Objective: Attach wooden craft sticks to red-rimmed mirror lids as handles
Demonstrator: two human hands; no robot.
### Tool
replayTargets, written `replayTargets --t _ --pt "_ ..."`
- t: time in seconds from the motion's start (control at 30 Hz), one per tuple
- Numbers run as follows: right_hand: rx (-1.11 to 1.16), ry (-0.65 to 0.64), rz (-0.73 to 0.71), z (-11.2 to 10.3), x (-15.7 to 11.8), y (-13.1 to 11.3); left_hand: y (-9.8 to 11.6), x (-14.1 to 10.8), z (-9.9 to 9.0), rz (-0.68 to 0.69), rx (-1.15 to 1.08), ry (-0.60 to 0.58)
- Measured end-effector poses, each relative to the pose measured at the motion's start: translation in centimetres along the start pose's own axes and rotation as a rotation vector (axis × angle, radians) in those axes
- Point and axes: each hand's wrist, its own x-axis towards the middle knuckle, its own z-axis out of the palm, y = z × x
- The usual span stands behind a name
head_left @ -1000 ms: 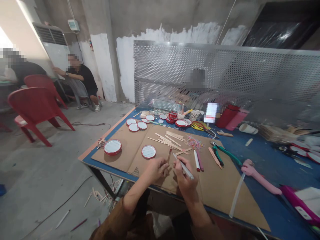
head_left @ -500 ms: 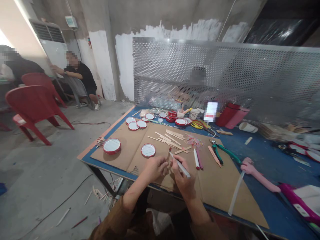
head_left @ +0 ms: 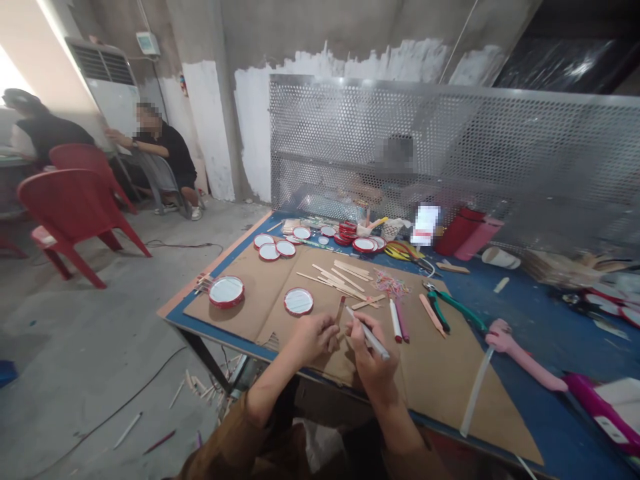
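Holding one stick [head_left: 340, 310], left hand [head_left: 313, 337] sits beside right hand [head_left: 370, 357] gripping one marker [head_left: 373, 341].

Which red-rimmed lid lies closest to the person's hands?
The lid on the cardboard sheet, just above the left hand; every other red-rimmed lid lies farther left or farther back.

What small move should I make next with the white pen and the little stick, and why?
Probably bring the tip of the white pen onto the little stick. Your right hand already holds the pen close to it, and your left hand holds the stick up, ready.
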Motion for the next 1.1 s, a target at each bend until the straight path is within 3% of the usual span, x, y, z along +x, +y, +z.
replayTargets --t 0.2,0.43,0.7,0.93,1.1 --pt "-0.002 -0.066 -0.045 0.10 -0.09 -0.03 0.25 -0.04 -0.10 -0.016 0.009 0.002" --pt "-0.002 0.015 0.004 0.02 -0.19 -0.10 -0.01 0.03 0.07 -0.019 0.003 0.008" --pt "-0.072 -0.025 -0.131 -0.10 0.48 -0.82 -0.50 0.12 0.31 -0.009 -0.002 0.014" --pt "-0.034 0.028 -0.028 -0.02 0.04 -0.34 -0.39 0.17 0.30 -0.023 -0.014 0.004" --pt "-0.061 -0.008 -0.101 -0.06 0.38 -0.67 -0.57 0.15 0.34 -0.006 0.014 0.020"
